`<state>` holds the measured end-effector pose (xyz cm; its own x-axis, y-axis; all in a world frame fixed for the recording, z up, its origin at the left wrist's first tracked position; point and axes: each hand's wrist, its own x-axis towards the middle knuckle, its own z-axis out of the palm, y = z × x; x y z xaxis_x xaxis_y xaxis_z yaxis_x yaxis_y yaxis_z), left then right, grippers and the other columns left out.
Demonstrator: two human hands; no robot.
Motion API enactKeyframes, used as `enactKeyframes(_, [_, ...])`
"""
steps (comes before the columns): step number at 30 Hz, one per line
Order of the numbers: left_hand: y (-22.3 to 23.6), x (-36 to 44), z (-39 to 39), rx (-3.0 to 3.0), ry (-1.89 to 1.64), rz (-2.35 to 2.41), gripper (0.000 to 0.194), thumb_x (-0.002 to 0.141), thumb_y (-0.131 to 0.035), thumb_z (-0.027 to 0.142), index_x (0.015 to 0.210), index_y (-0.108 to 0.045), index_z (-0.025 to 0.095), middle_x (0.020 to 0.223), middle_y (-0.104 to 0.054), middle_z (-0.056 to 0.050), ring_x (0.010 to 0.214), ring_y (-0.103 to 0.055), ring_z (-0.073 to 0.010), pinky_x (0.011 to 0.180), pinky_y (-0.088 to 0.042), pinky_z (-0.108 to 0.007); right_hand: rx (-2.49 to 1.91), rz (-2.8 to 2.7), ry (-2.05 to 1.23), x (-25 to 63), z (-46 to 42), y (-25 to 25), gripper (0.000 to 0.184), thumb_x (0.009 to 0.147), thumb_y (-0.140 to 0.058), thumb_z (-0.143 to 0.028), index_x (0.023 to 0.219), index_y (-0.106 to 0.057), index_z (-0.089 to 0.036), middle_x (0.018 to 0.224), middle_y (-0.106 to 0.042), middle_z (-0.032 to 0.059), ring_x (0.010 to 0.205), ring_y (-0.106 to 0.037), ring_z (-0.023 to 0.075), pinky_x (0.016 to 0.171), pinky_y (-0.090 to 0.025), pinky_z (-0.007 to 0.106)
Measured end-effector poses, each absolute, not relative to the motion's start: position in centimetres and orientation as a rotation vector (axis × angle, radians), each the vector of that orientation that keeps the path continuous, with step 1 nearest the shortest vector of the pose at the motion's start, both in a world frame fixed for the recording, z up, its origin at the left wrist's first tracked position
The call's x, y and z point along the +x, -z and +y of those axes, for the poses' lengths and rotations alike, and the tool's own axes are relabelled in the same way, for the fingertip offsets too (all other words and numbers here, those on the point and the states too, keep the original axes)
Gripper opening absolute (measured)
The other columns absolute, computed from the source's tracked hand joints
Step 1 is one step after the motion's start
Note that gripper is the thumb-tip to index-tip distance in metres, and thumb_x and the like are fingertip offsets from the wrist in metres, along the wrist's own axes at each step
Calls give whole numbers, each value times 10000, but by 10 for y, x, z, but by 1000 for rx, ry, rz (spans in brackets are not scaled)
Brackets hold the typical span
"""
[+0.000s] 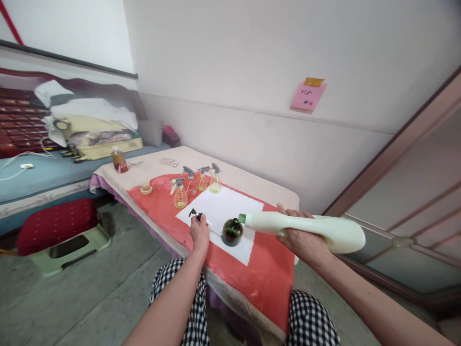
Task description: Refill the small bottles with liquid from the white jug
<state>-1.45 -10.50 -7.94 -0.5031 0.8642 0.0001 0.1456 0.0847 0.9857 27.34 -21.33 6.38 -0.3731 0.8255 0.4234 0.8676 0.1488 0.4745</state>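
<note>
Left hand: your left hand (199, 234) pinches a black pump top (194, 213) by its collar, between thumb and fingers; its pale tube (215, 229) points toward the round bottle.
Right hand: your right hand (302, 240) is wrapped around the middle of a big pale bottle (340, 233), which you hold nearly level above the table.
Big bottle's mouth: its green neck (242, 218) is right at the top of the round bottle; you cannot tell from here whether anything is flowing.
Round bottle: the dark green round bottle (232, 234) is on the white cloth (212, 204), between your hands.
Table: the white cloth lies over a red cloth (273, 274) in front of you.
Spray bottles: four clear spray bottles (180, 198) with grey tops stand beyond your left hand, near the white cloth's far edge.
Far left corner: a jug (118, 161) of amber liquid stands there.
Wall: a pink note (309, 97) hangs under tape.
</note>
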Motion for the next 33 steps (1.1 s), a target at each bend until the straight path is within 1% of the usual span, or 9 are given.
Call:
enactKeyframes(7, [80,-14,-104,998,-1470,1730,293,857,-474,474,916,-571,204,745,-646,-45,738,-641,-218,682,-469,-315,-1723,-2327,1052,273,-216,-69,870,808,-665,-317,1520,-191,-159,1223,-561,165,1062,-532,323,930,-410,447])
enactKeyframes(12, [80,-14,-105,996,-1479,1726,303,858,-476,480,924,-579,202,744,-648,-47,751,-644,-222,693,-477,-320,-1723,-2318,1048,273,-217,-70,901,797,-678,-323,1524,-172,-156,1236,-554,171,1075,-526,328,931,-413,450])
enactKeyframes(20, [82,-13,-103,990,-1482,1727,263,864,-484,450,924,-570,209,743,-649,-38,741,-650,-211,679,-481,-308,-1709,-2311,1062,274,-218,-72,891,814,-655,-321,1527,-152,-141,1244,-548,180,1085,-517,330,937,-406,459])
enactKeyframes(33, [82,-14,-102,1003,-1482,1727,244,877,-483,435,906,-568,208,770,-661,-46,749,-655,-199,674,-482,-290,-1691,-2308,1071,275,-222,-76,877,815,-646,-312,1527,-154,-172,1243,-543,169,1075,-522,328,950,-395,473])
